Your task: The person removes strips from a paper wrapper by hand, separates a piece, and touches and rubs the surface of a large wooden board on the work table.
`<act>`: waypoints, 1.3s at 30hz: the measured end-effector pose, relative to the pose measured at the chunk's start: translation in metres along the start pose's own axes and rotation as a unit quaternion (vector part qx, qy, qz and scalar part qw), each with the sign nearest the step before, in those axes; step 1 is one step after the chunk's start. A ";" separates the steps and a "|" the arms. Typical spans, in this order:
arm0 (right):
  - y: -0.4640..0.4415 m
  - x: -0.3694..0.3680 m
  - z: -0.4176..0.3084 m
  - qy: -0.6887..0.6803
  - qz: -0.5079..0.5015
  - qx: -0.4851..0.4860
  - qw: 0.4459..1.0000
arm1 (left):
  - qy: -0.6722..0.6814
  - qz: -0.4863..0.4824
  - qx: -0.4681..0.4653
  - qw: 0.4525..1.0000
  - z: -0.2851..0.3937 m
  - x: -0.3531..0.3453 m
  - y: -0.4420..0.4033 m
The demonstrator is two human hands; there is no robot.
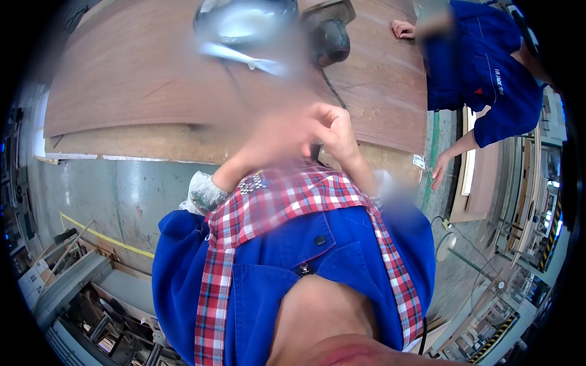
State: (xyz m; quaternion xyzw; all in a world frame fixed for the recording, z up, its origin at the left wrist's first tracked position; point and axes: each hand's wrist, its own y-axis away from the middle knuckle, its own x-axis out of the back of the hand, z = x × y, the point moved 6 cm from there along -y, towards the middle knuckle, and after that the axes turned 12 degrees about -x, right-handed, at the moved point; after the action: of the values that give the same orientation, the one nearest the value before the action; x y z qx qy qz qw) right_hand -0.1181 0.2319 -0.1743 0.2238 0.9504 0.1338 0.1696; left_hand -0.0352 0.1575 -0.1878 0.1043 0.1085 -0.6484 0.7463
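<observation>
Both my hands are together in front of my red plaid apron, near the front edge of a brown wooden board (152, 91). My left hand (265, 140) and my right hand (332, 128) overlap in a smeared patch. The fingers of the hand on the right curl inward; what they hold, if anything, is hidden by blur. Beyond them on the board stand a shiny rounded object (244, 24), partly blurred, and a dark cylindrical object (331, 43) with a cord running toward me.
A co-worker in blue (488, 67) stands at the board's right end, one hand on it and the other hanging beside it. Wooden panels (488, 177) lean at the right. A round-headed stand (447, 246) is at lower right, and stacked material (67, 287) at lower left.
</observation>
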 end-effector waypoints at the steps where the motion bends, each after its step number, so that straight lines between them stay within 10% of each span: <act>1: 0.000 0.000 0.003 -0.011 0.002 -0.016 1.000 | -0.005 -0.003 -0.012 1.000 -0.001 0.000 0.000; 17: -0.001 0.008 0.002 -0.030 0.035 0.089 0.995 | 0.243 0.015 0.017 0.970 -0.037 0.005 0.009; 27: -0.009 0.011 0.016 -0.060 0.028 0.100 0.993 | -0.112 0.119 -0.075 0.984 -0.015 0.021 -0.005; 39: -0.011 0.021 0.016 -0.128 0.063 0.055 0.988 | -0.105 0.073 -0.120 0.985 0.005 0.011 -0.012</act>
State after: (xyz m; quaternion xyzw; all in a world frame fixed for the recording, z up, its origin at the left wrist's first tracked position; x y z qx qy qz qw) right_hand -0.1337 0.2348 -0.1976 0.3076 0.9105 0.0623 0.2691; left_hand -0.0453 0.1444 -0.1862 -0.0466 0.0984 -0.5816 0.8062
